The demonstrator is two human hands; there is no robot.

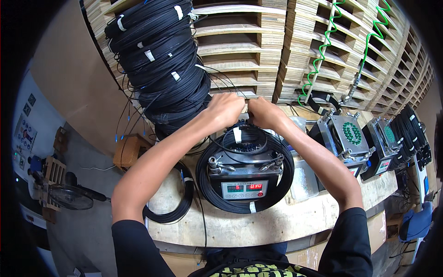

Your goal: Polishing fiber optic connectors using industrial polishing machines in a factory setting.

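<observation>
Both arms reach over a metal bench machine [244, 175] with a lit digital display and metal corner clamps. My left hand [226, 110] is closed at the machine's far side, and my right hand [264, 112] is closed close beside it. Whatever their fingers grip is hidden by the hands. A coil of black cable [203, 184] rings the machine, and a smaller cable loop with a white tag [237, 135] lies on its top. Just below the hands, a row of small blue connectors [242, 123] shows in part.
A tall stack of black cable coils [161, 69] stands behind on the left. Another cable coil [173, 212] lies on the wooden bench [221, 228]. To the right are a clear plastic tray [304, 180] and two similar machines [348, 138]. Wooden pallets [235, 27] and green coiled hoses [318, 57] rise behind.
</observation>
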